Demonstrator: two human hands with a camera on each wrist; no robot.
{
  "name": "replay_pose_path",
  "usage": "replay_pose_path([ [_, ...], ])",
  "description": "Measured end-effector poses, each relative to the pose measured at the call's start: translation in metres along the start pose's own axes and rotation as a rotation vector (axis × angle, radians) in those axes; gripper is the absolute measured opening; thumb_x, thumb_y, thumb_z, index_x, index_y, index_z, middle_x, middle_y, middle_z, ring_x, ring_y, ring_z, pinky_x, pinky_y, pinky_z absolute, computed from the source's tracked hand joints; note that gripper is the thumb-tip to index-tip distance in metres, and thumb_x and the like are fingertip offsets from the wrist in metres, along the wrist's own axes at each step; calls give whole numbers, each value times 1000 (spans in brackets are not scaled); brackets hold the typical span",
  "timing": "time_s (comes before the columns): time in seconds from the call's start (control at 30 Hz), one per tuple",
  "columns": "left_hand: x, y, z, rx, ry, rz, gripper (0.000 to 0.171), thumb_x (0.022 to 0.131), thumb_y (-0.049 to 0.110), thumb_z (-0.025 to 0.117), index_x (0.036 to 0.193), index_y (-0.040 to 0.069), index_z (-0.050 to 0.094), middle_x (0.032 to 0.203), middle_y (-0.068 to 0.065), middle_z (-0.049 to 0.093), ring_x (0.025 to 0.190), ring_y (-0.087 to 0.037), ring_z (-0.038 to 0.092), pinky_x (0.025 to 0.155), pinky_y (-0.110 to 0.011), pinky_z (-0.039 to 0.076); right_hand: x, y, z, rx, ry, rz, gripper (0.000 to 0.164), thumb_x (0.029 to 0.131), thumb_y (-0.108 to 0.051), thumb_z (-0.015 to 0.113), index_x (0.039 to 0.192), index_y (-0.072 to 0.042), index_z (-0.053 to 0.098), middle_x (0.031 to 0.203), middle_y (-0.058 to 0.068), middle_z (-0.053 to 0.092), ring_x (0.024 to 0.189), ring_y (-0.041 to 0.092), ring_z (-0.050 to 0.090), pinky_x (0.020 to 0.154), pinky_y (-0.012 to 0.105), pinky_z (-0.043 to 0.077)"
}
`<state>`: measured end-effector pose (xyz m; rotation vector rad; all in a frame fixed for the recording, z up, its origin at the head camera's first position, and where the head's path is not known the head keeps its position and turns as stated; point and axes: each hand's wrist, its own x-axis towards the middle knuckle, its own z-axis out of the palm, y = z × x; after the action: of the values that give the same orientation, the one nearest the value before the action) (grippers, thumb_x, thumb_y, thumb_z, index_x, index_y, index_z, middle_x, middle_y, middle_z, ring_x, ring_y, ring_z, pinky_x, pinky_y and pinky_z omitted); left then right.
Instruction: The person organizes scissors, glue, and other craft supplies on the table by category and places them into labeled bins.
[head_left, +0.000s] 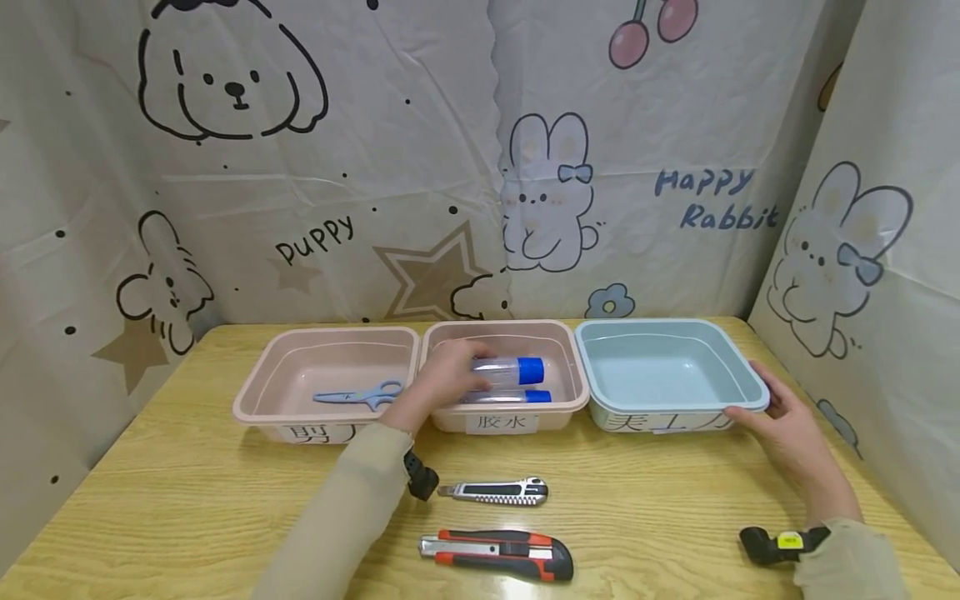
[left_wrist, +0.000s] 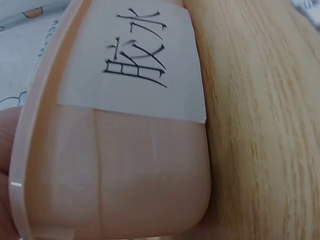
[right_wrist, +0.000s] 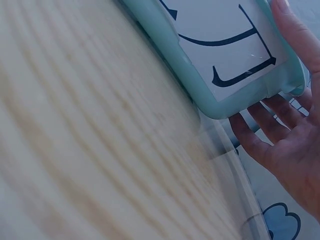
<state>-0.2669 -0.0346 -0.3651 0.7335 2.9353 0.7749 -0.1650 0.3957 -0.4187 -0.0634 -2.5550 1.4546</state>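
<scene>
In the head view my left hand (head_left: 450,375) reaches into the middle pink bin (head_left: 562,333) and holds a clear glue bottle (head_left: 498,369) with a blue cap by its left end. A second blue-capped glue bottle (head_left: 517,397) lies just in front of it inside the bin. The left wrist view shows the bin's labelled front wall (left_wrist: 150,170), with a sliver of the hand behind the rim. My right hand (head_left: 787,425) grips the front right corner of the light blue bin (head_left: 667,406); its thumb is at the rim, and its fingers (right_wrist: 255,142) lie against the side.
At left, a pink bin (head_left: 255,392) holds blue scissors (head_left: 363,395). On the wooden table (head_left: 660,500), in front of the bins, lie a silver and black utility knife (head_left: 498,492) and a larger red and black one (head_left: 498,554). A printed cloth (head_left: 420,167) hangs behind.
</scene>
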Motion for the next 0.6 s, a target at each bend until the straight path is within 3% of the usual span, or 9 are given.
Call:
replay_pose_path([
  [0.43, 13, -5, 5, 55, -52, -57, 40, 76, 14, 73, 115, 12, 63, 117, -4, 62, 110, -20, 54, 97, -36, 40, 1, -1, 1, -11, 9, 20, 80, 85, -22, 64, 147, -23, 13, 152, 2, 16, 119, -6, 33, 78, -1, 35],
  [0.6, 18, -7, 8, 76, -76, -49, 40, 76, 14, 73, 114, 10, 64, 117, -4, 62, 110, -20, 55, 97, -34, 41, 0, -1, 0, -28, 12, 21, 80, 85, -22, 64, 147, -23, 13, 152, 3, 15, 120, -5, 32, 78, -1, 35],
])
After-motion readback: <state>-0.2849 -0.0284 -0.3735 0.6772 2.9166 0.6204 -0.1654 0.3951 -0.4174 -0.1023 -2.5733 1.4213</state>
